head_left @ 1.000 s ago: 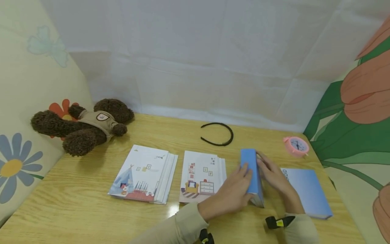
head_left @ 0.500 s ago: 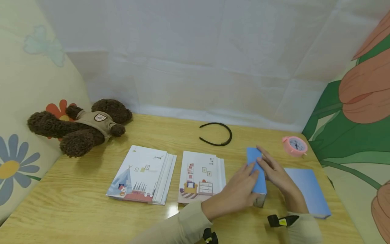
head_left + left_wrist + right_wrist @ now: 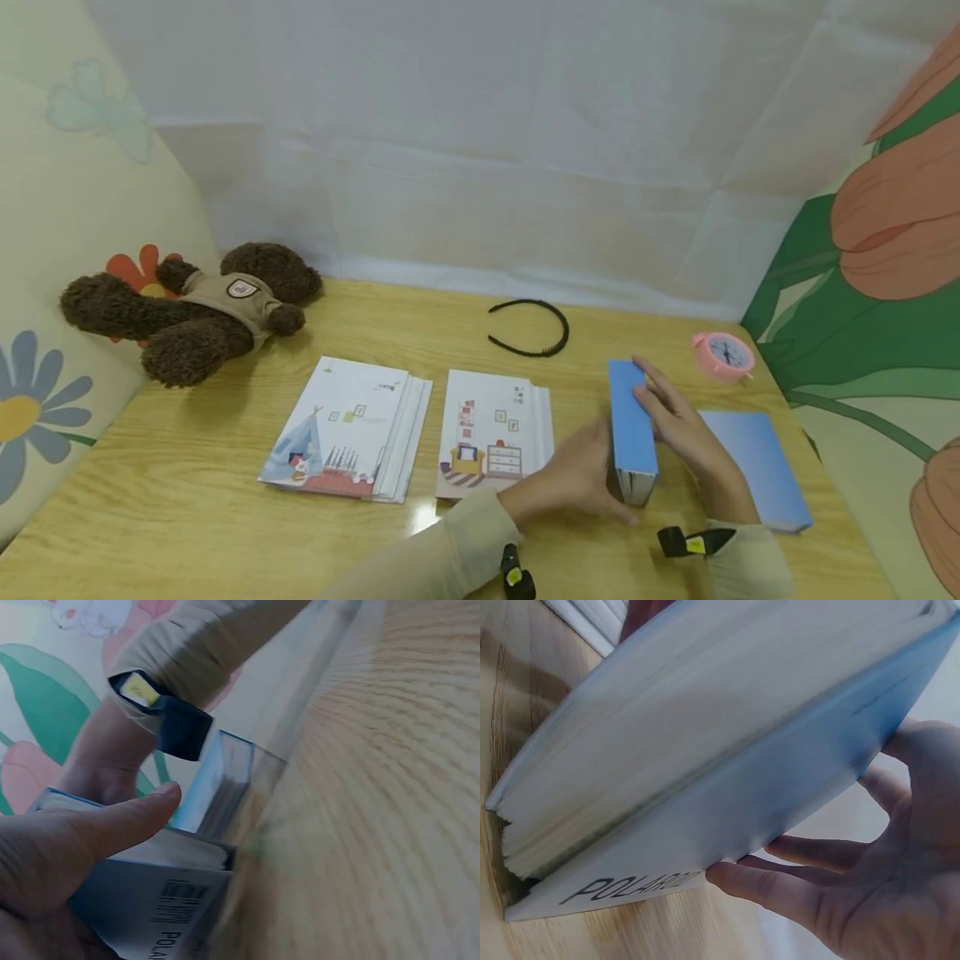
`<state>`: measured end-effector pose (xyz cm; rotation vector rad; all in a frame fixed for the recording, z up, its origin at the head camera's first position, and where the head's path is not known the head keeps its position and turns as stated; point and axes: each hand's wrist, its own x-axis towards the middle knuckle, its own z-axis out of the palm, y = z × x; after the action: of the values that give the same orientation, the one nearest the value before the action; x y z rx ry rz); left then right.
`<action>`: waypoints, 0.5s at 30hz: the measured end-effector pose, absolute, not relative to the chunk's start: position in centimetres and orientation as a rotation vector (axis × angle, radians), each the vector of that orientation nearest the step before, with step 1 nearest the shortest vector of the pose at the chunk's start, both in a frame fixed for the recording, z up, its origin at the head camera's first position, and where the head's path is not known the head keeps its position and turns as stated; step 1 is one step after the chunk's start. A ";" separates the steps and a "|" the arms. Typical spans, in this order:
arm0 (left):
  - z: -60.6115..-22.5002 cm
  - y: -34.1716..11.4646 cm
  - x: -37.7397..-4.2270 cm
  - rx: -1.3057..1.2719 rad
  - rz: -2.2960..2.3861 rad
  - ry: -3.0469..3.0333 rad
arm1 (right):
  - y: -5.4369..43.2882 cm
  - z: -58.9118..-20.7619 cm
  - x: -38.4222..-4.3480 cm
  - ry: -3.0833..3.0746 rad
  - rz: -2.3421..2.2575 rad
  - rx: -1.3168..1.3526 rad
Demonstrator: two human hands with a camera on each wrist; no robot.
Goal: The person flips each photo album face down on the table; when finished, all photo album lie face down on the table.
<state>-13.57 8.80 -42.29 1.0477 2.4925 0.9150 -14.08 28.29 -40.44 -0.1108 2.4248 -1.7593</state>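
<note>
Nearest are a person's beige sleeves (image 3: 461, 550), 2 of them, reaching in from the near side of the upright blue book (image 3: 633, 417), with a black wrist strap (image 3: 516, 573) at each cuff. The left hand (image 3: 573, 475) is at the left side of that book, its thumb stretched straight by the near page end; this grip is spread, though the other fingers are mostly hidden. The right hand (image 3: 686, 425) also has its grip spread, the thumb resting along the top and straight fingertips touching the right cover, which reads POLAROID. The upright blue book stands spine up on the worktop (image 3: 187, 517), between the hands. Just right of it, partly behind the right forearm, a second blue book (image 3: 761, 467) lies flat. To its left are 2 fanned stacks of white books: the armchair-covered stack (image 3: 487, 442) near it, the tent-covered stack (image 3: 337, 433) farther away. Beyond it lie a black headband (image 3: 562, 329) to the left and a pink alarm clock (image 3: 724, 357) to the right. A brown plush bear (image 3: 232, 300) lies far to its left, and a white sheet (image 3: 480, 167) hangs behind everything
</note>
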 end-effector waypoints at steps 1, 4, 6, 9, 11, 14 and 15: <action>-42.6 9.0 -13.6 1.039 0.901 2.482 | 28.3 -40.4 -14.1 2.422 -1.761 -0.109; -43.2 9.5 -13.5 0.969 0.858 2.485 | 28.3 -40.3 -14.0 2.427 -1.757 -0.088; -43.3 9.7 -13.4 0.936 0.836 2.500 | 28.4 -40.2 -14.0 2.434 -1.758 -0.068; -43.5 9.8 -13.4 0.931 0.844 2.527 | 28.5 -40.1 -13.9 2.438 -1.772 -0.031; -43.6 9.9 -13.4 0.938 0.838 2.552 | 28.6 -40.0 -13.9 2.432 -1.790 -0.020; -43.6 10.0 -13.3 0.942 0.813 2.587 | 28.9 -40.0 -13.9 2.434 -1.798 0.005; -43.6 10.0 -13.3 0.938 0.800 2.598 | 29.0 -40.0 -13.8 2.441 -1.788 0.018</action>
<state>-13.28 9.96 -43.59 0.9379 2.5979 0.8003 -13.84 29.01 -39.97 0.0182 2.4410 -1.7879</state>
